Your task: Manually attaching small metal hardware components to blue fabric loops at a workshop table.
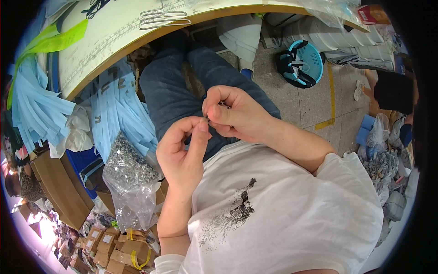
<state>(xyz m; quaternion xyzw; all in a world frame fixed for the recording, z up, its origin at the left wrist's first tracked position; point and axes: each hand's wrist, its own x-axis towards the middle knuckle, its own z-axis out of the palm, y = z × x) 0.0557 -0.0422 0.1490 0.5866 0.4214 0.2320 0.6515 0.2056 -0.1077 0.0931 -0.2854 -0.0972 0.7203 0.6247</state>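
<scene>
Above my lap, my left hand (180, 148) and my right hand (237, 114) meet, thumbs and fingertips pinched close together. A tiny dark piece (207, 118) shows between the fingertips, too small to name. Some dark bits also show within the curled fingers of the right hand, mostly hidden. Left of my left hand is a clear plastic bag (130, 164) filled with many small grey and silvery pieces. Behind that bag hang light blue fabric strips (121, 100) with dark marks.
A worktable (105, 50) with ruler markings curves across the top, carrying bent metal wire (164, 19) and a bright green strip (54, 42). A turquoise basket (310, 61) stands on the floor. Cardboard boxes (107, 242) are stacked lower left; bagged material (388, 169) lies at right.
</scene>
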